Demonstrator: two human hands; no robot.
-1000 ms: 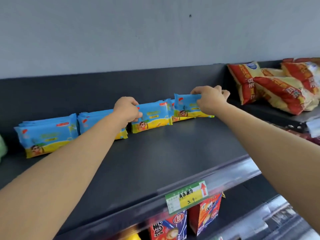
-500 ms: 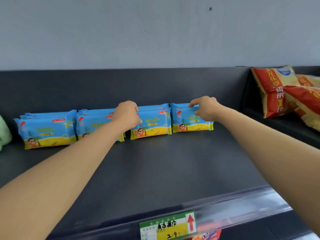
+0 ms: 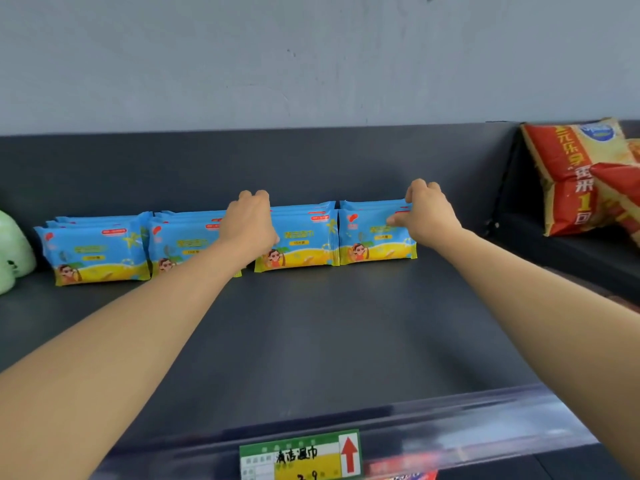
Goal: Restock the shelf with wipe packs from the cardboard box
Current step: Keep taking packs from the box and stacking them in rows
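Blue and yellow wipe packs stand upright in a row of stacks at the back of the dark shelf (image 3: pixel 311 327). The leftmost stack (image 3: pixel 97 252) and the second stack (image 3: pixel 183 245) stand untouched. My left hand (image 3: pixel 251 221) curls over the top left edge of the third stack (image 3: pixel 304 240). My right hand (image 3: pixel 427 213) grips the top right corner of the rightmost stack (image 3: pixel 370 237), fingers over the top and thumb on the front. The cardboard box is out of view.
Red and orange snack bags (image 3: pixel 571 174) lie on the neighbouring shelf at right, behind a divider. A pale green object (image 3: pixel 12 254) sits at the far left. A clear front rail (image 3: pixel 485 420) carries a green and yellow price label (image 3: pixel 301 455).
The two right-hand stacks went from tilted to upright and in line with the row. Both hands shifted up to the packs' top edges. The view swung left and closer.
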